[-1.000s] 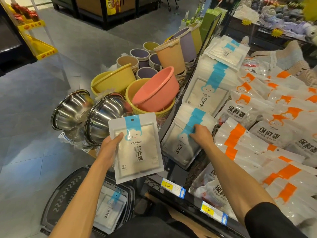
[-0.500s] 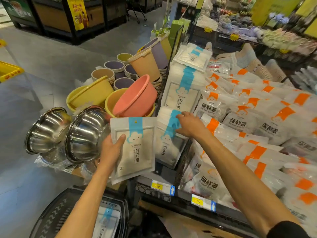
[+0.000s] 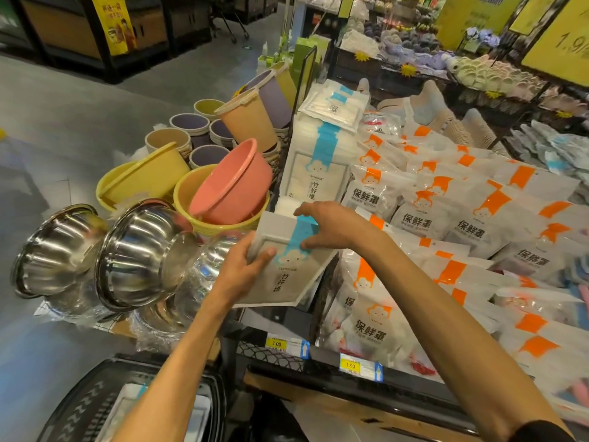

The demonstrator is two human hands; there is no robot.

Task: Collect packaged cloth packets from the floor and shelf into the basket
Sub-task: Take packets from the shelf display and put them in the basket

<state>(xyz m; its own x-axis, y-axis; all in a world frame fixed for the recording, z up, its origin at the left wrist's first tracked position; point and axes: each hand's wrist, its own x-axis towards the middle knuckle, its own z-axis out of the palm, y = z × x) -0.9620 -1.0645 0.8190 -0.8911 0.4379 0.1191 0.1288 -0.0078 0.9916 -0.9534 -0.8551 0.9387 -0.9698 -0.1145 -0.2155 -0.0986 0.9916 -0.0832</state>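
Note:
White cloth packets (image 3: 287,279) with a blue stripe and a cloud face are held in front of the shelf edge, stacked together. My left hand (image 3: 242,266) grips their left edge, thumb on top. My right hand (image 3: 331,228) pinches the top packet at its blue stripe. More of the same packets stand upright in a shelf stack (image 3: 315,173), and a few lie flat behind it (image 3: 331,105). The black basket (image 3: 86,406) sits on the floor at the lower left, with a cloth packet (image 3: 127,409) lying inside, partly hidden by my left arm.
Steel bowls (image 3: 137,250) wrapped in film lean to the left of the shelf. Behind them are yellow and pink plastic basins (image 3: 229,186) and stacked buckets (image 3: 248,119). Orange-striped bags (image 3: 446,212) fill the shelf to the right. Price tags (image 3: 277,344) line the shelf front.
My right hand has lifted a packet off the front shelf stack and brought it left onto the packet in my left hand. My left hand moved slightly right and up.

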